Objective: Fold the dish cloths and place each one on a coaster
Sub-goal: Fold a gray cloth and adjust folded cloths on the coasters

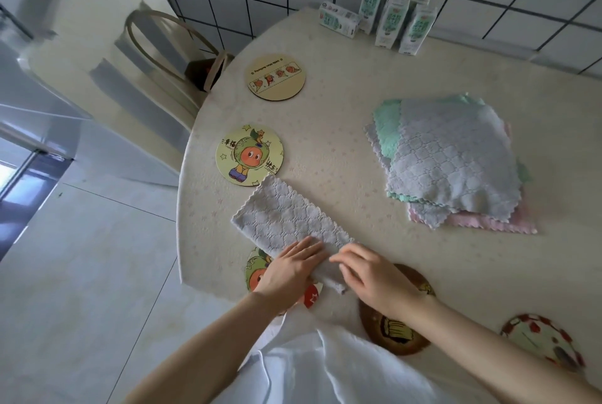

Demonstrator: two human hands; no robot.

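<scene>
Near the table's [325, 116] front edge, the left hand [290, 268] and right hand [374, 276] press flat, fingers together, on the grey dish cloth's [286, 218] near end; soft, light and limp, it looks best pinched at its corners

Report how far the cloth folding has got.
Done: nothing yet; no coaster in view carries a folded cloth. In hand: the left hand and right hand press the near end of a grey cloth, already a long strip on the table. Left: finishing it, then the stack of unfolded cloths.
</scene>
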